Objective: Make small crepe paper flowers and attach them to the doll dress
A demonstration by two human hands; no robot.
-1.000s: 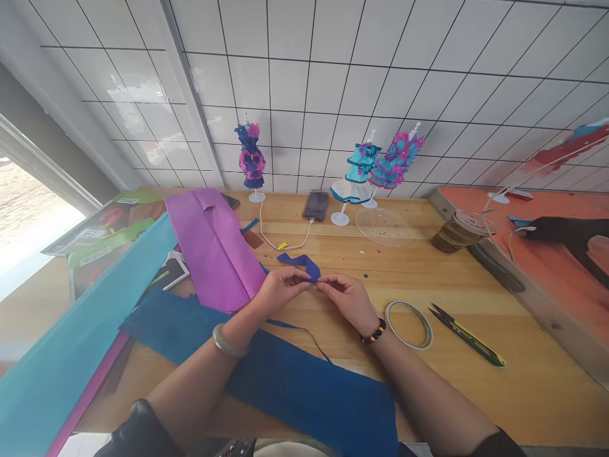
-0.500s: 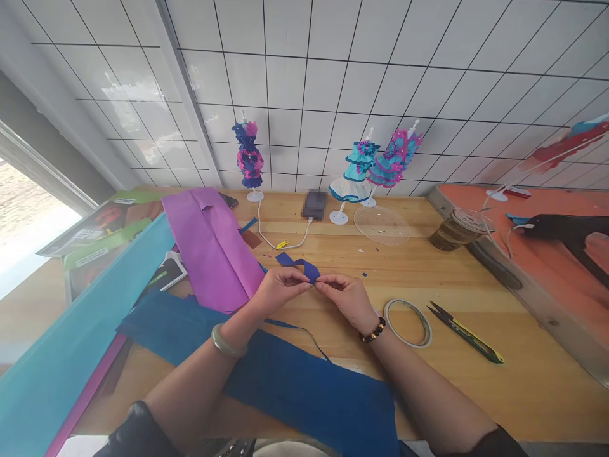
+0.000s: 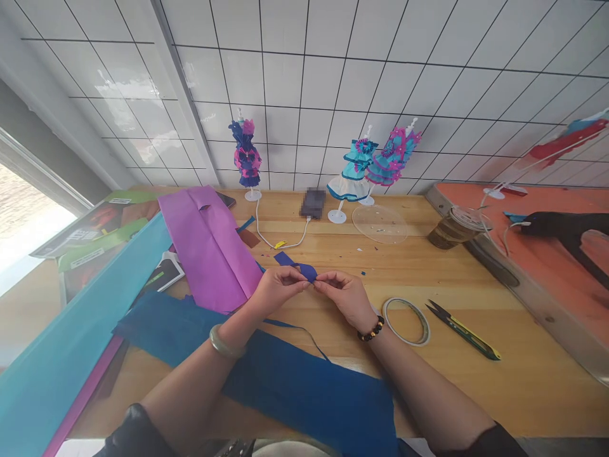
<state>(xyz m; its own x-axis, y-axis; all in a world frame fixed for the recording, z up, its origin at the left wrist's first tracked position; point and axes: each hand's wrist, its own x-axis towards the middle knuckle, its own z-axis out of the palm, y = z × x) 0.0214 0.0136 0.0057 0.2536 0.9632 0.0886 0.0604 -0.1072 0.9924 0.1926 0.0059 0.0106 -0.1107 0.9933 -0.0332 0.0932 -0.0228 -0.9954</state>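
Between my two hands, above the wooden table, is a narrow dark blue strip, curled near my fingertips, with its loose end pointing away to the left. My left hand pinches it between thumb and forefinger. From the other side my right hand pinches the same spot, fingertips almost meeting. Whether the strip is paper or fabric I cannot tell. Under my left forearm lies a large dark blue sheet, and a folded purple sheet is just left of my left hand.
Right of my right hand lie a tape roll and yellow-green thread snips. Small dress forms stand along the tiled wall, including a purple-pink one. A tilted cup and a black glue gun are at the right.
The blue strip's curl has flattened slightly at my fingertips. Both hands keep their pinch, and the whole view has shifted a little.
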